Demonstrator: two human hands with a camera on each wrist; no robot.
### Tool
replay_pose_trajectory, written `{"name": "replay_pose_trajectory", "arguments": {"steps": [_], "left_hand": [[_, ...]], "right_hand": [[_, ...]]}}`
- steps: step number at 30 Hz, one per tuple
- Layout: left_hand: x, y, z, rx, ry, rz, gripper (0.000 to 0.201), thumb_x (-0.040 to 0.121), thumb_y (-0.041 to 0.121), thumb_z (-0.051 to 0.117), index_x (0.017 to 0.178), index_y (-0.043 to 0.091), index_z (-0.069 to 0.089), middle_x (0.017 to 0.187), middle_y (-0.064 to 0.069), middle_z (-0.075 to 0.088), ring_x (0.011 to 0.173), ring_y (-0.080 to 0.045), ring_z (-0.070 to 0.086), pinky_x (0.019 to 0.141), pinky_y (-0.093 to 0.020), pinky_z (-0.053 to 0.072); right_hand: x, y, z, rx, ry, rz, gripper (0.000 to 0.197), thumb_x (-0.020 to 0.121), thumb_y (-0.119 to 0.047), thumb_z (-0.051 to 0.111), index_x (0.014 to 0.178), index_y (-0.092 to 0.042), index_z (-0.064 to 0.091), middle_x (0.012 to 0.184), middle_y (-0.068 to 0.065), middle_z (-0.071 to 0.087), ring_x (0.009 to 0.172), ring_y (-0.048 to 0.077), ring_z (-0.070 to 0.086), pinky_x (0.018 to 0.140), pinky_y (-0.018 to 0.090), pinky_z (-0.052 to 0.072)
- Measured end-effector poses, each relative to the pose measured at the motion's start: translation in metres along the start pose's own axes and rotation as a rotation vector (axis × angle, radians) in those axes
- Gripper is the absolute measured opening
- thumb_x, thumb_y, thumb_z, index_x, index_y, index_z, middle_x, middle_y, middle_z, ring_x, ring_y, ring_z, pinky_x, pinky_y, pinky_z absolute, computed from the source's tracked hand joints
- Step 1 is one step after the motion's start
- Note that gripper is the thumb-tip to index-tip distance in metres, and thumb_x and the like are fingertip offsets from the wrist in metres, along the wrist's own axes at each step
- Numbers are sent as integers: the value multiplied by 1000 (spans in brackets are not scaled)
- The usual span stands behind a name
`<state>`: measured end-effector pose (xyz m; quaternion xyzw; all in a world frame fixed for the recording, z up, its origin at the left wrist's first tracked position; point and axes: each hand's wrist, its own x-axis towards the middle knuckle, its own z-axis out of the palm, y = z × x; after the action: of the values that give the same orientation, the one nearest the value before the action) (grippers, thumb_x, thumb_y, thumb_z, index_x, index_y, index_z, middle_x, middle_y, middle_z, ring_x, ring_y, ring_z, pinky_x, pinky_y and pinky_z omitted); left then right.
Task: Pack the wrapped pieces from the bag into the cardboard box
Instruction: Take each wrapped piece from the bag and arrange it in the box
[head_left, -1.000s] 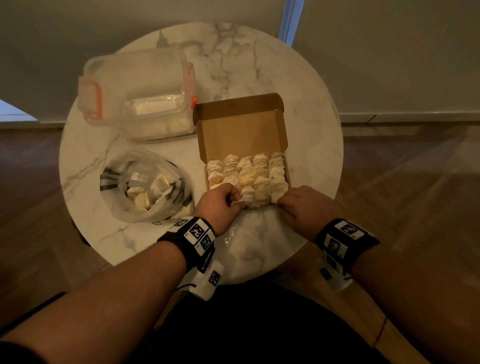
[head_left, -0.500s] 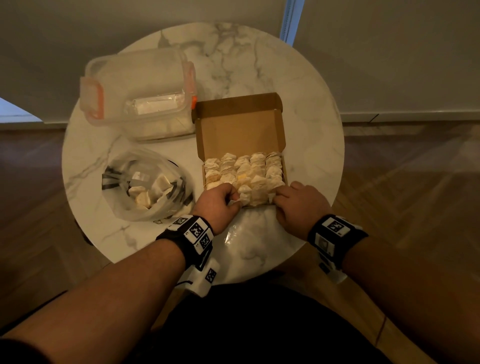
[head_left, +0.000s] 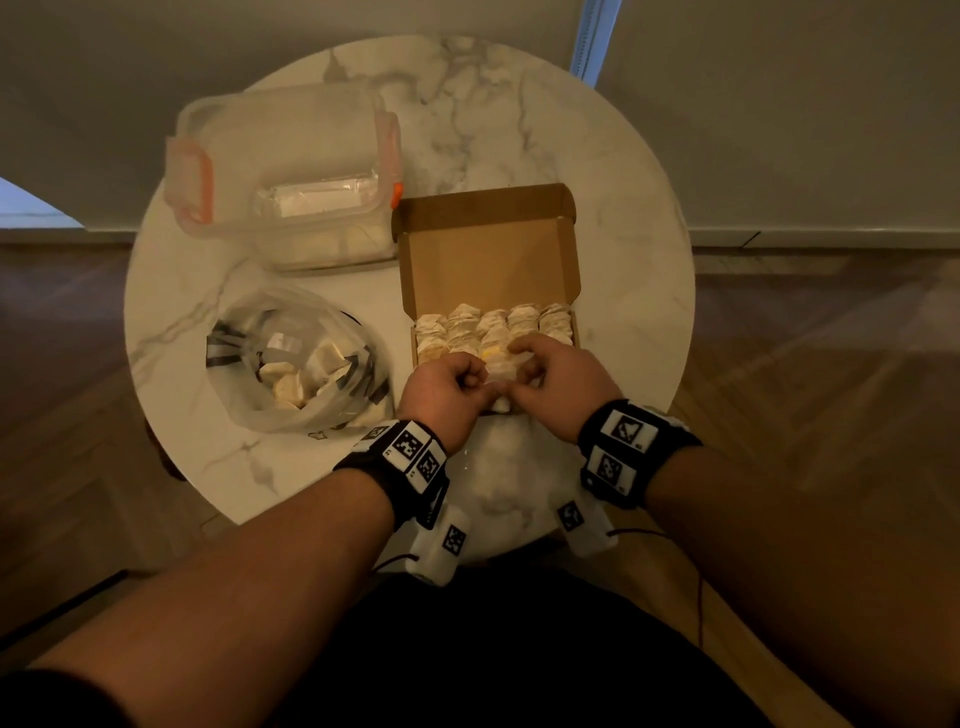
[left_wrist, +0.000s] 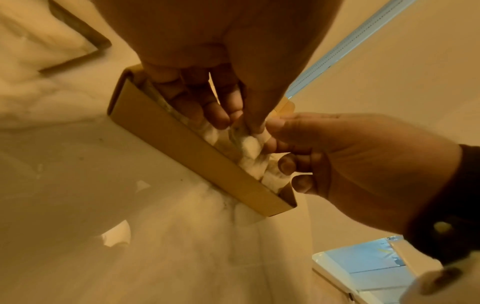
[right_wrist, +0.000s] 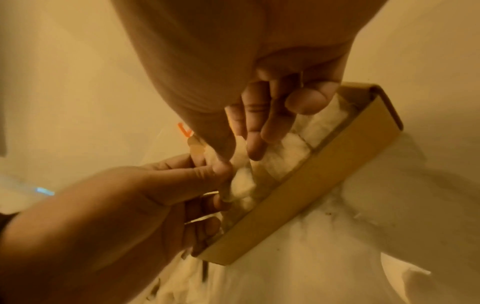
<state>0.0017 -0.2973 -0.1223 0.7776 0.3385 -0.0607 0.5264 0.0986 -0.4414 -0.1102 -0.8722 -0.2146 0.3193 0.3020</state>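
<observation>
The open cardboard box (head_left: 491, 260) sits mid-table, its lid leaning back and its tray filled with rows of pale wrapped pieces (head_left: 493, 325). Both hands meet over the near row. My left hand (head_left: 475, 382) and right hand (head_left: 524, 371) each pinch the same wrapped piece (head_left: 500, 371) at the box's front wall. In the left wrist view my left hand (left_wrist: 244, 125) pinches the wrapped piece (left_wrist: 250, 144) just above the box wall (left_wrist: 182, 144). In the right wrist view my right hand (right_wrist: 237, 154) pinches that wrapped piece (right_wrist: 241, 183) from its other side.
A clear plastic bag (head_left: 270, 410) holding several more wrapped pieces lies left of the box. A clear lidded container (head_left: 285, 156) with orange clips stands at the back left. The round marble table (head_left: 623, 182) ends just below my wrists, with wooden floor around it.
My right hand has slid left from the box's near right corner. Both hands now meet at the middle of the near row on one piece.
</observation>
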Motion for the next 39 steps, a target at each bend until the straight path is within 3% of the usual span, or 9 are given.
{"name": "replay_pose_trajectory", "arguments": {"steps": [4, 9, 14, 16, 18, 21, 32, 35, 39], "left_hand": [[-1, -7, -3, 103, -2, 2, 19, 80, 21, 84, 82, 28, 67, 77, 12, 68, 74, -9, 65, 73, -25, 54], [-11, -14, -18, 504, -20, 174, 10, 86, 19, 66, 89, 28, 65, 86, 9, 64, 82, -17, 62, 72, -31, 53], [-14, -22, -25, 857, -179, 268, 28, 99, 24, 54, 118, 37, 70, 113, 6, 65, 110, -21, 57, 87, -39, 54], [-13, -23, -25, 914, -199, 292, 34, 101, 25, 51, 125, 42, 68, 120, 8, 65, 115, -20, 55, 92, -41, 54], [-13, -21, -24, 986, -209, 332, 36, 101, 26, 50, 128, 43, 66, 125, 9, 66, 117, -20, 56, 96, -41, 52], [-10, -14, -22, 1092, -231, 372, 39, 100, 29, 47, 132, 44, 63, 129, 9, 66, 119, -20, 57, 100, -41, 48], [-2, -4, -29, 1106, -270, 386, 41, 96, 25, 47, 132, 35, 63, 134, 8, 63, 125, -21, 55, 108, -41, 39], [-14, 2, -51, 918, -154, 480, 33, 90, 25, 51, 117, 27, 70, 115, 3, 69, 108, -24, 63, 97, -42, 48], [-24, -3, -111, 651, 244, 407, 17, 88, 22, 63, 104, 21, 69, 106, 1, 64, 100, -21, 58, 87, -37, 51]], "right_hand": [[9, -1, 4, -215, -22, -24, 21, 92, -31, 65, 112, -30, 70, 100, -4, 73, 93, 19, 66, 81, 33, 55], [15, -1, 13, -356, -62, -74, 25, 95, -43, 61, 118, -35, 68, 110, -2, 73, 100, 24, 66, 84, 36, 55], [1, -2, 1, -296, 18, -104, 20, 91, -42, 65, 110, -35, 63, 92, -11, 67, 85, 16, 62, 73, 32, 52], [-11, 1, -4, -353, 12, -186, 18, 93, -39, 60, 109, -35, 66, 100, -10, 68, 90, 16, 63, 75, 32, 52], [-19, 2, 2, -475, -122, -246, 28, 95, -38, 54, 119, -35, 67, 118, -8, 67, 105, 19, 63, 84, 33, 52], [-17, 2, 19, -579, -267, -189, 40, 97, -35, 47, 135, -33, 59, 135, -4, 57, 119, 22, 57, 95, 37, 51], [0, 6, 25, -593, -316, -112, 43, 103, -33, 37, 144, -36, 51, 145, -1, 51, 127, 28, 54, 104, 41, 48], [-3, 1, 12, -551, -266, -138, 42, 100, -28, 43, 137, -41, 57, 135, -5, 56, 119, 25, 58, 97, 38, 51], [-9, -20, -8, -465, -110, -181, 29, 98, -33, 51, 121, -33, 68, 120, -7, 65, 110, 21, 62, 89, 35, 52]]}}
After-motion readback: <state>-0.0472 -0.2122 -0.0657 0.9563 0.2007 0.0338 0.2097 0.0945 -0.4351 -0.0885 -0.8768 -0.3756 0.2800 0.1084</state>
